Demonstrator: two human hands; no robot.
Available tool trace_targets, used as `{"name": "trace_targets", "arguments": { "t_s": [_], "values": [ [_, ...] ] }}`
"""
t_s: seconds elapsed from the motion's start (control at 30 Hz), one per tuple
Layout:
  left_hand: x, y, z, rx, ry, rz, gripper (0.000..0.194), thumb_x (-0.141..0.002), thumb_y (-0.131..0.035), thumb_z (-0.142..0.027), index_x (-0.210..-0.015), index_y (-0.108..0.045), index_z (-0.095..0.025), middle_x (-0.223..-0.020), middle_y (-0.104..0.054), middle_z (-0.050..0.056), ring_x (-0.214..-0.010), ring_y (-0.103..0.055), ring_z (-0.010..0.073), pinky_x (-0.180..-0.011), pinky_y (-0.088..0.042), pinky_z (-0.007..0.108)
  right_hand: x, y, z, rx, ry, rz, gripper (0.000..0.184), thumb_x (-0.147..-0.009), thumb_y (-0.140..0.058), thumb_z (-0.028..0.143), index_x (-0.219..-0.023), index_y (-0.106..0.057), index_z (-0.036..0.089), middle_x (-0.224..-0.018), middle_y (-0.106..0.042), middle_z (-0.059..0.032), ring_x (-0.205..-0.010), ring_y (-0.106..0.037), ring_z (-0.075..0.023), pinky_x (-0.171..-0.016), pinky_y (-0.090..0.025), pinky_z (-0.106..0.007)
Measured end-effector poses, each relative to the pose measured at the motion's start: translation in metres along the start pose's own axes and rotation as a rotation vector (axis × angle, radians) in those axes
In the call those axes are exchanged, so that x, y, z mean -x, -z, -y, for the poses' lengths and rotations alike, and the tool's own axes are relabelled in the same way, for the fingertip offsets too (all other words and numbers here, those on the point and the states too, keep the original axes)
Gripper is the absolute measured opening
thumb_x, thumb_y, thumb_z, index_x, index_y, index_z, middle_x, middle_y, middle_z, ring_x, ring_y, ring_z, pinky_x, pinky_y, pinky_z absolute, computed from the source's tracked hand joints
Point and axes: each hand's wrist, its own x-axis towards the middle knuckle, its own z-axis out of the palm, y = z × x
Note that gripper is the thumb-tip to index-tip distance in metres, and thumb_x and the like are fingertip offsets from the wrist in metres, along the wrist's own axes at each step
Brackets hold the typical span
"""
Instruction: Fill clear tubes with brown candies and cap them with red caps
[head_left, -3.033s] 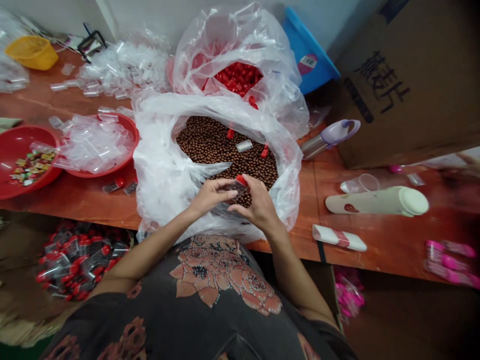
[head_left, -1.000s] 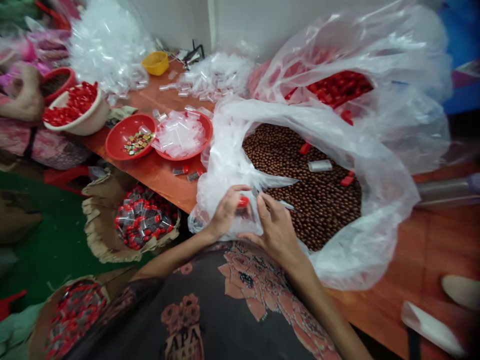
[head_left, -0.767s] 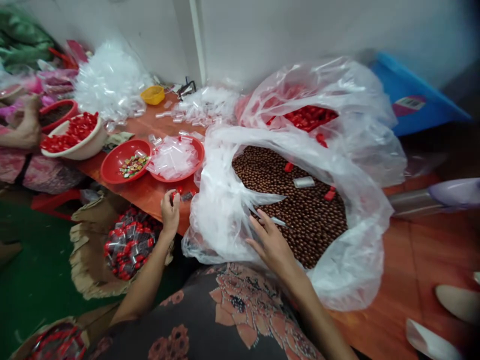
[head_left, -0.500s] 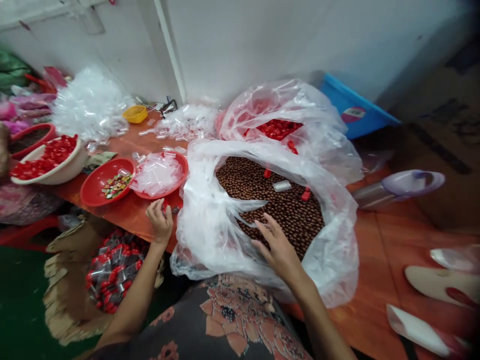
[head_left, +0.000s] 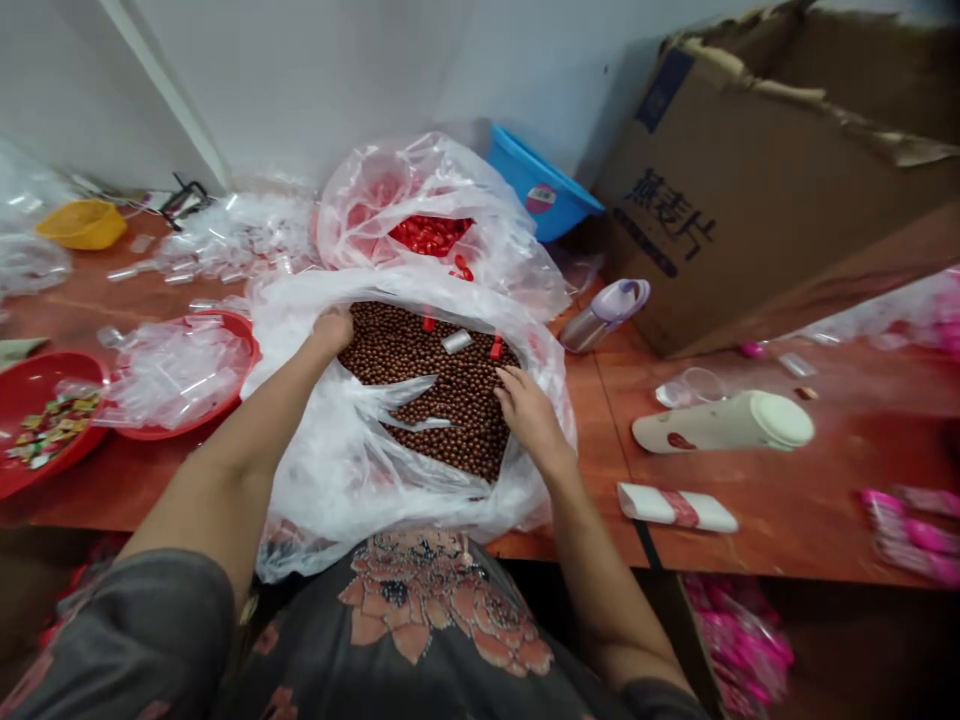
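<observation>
A large clear plastic bag (head_left: pixel 315 470) lies opened out in front of me, full of small shiny brown balls (head_left: pixel 450 400) that look like chocolate. At the left rim of its opening is my left hand (head_left: pixel 334 328), its fingers mostly hidden against the plastic and the balls. My right hand (head_left: pixel 527 412) reaches over the right side of the opening, fingers apart and slightly bent, with nothing visible in them. Just above its fingertips a red cap (head_left: pixel 496 347) rests on the balls. A small clear tube (head_left: pixel 456 342) and another red piece (head_left: pixel 428 320) lie there too.
Behind stands a bag of red caps (head_left: pixel 431 235) beside a blue basin (head_left: pixel 544 190). Red bowls hold clear sleeves (head_left: pixel 180 365) and small colourful pieces (head_left: pixel 52 425). Rightward are a lilac-topped bottle (head_left: pixel 604 315), a cream tumbler (head_left: pixel 720 422), a white roll (head_left: pixel 679 507) and a big carton (head_left: pixel 750 200).
The view has swung right. My left hand has moved from beside the red bowl to the bag's left rim. My right hand has shifted to the opening's right side.
</observation>
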Motion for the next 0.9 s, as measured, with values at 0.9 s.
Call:
{"name": "trace_targets", "arguments": {
  "t_s": [0.9],
  "values": [
    [0.105,-0.084,-0.112,0.625,-0.1,0.458,0.015,-0.069,-0.068,-0.019,-0.082,-0.076,-0.016,-0.062,-0.064,0.001,-0.055,-0.055,0.0149,-0.055,-0.042,0.026,0.049,0.013,0.026,-0.807,-0.569,-0.307,0.04,-0.086,-0.064,0.043,-0.121,-0.062,0.023,-0.113,-0.072,-0.0077,-0.102,-0.068,-0.0209,-0.089,-0.057,-0.04]
  ]
}}
